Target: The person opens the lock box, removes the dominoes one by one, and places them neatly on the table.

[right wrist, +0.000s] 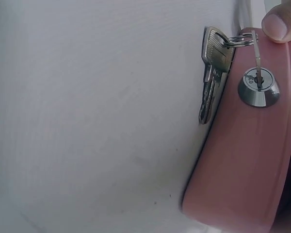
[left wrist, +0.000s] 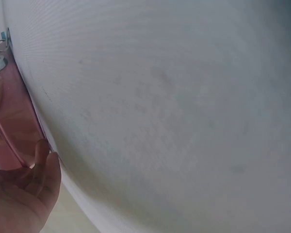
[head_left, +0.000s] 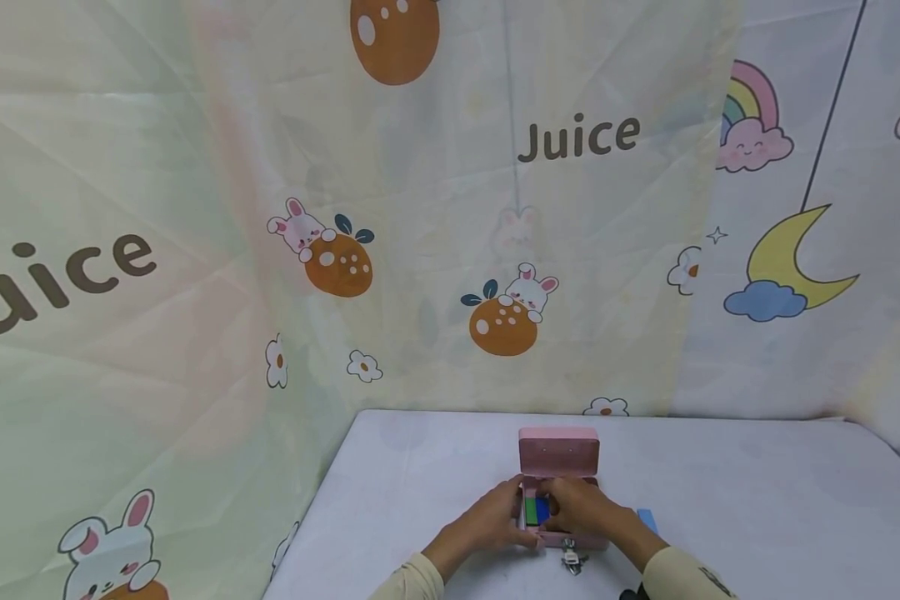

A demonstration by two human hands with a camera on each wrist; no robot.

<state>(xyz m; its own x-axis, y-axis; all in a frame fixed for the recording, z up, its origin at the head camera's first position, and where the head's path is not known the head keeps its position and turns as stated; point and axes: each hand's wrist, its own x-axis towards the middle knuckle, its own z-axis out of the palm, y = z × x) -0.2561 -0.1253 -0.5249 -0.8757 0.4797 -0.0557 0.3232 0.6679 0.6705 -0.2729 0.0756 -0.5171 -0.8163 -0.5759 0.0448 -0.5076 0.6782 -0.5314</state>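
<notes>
A pink metal cash box stands on the table with its lid raised. A key sits in the round lock on its front, and a second key hangs from the ring. Green and blue pieces lie inside at the left. My left hand holds the box's left side, thumb toward the front and fingers along the wall. Over the open box, my right hand reaches in beside the blue piece; its fingertips are largely hidden, and I cannot tell whether they pinch anything.
The white-covered table extends around the box. To the right, a light blue piece lies partly behind my right forearm. A printed cloth hangs behind the table and along its left side.
</notes>
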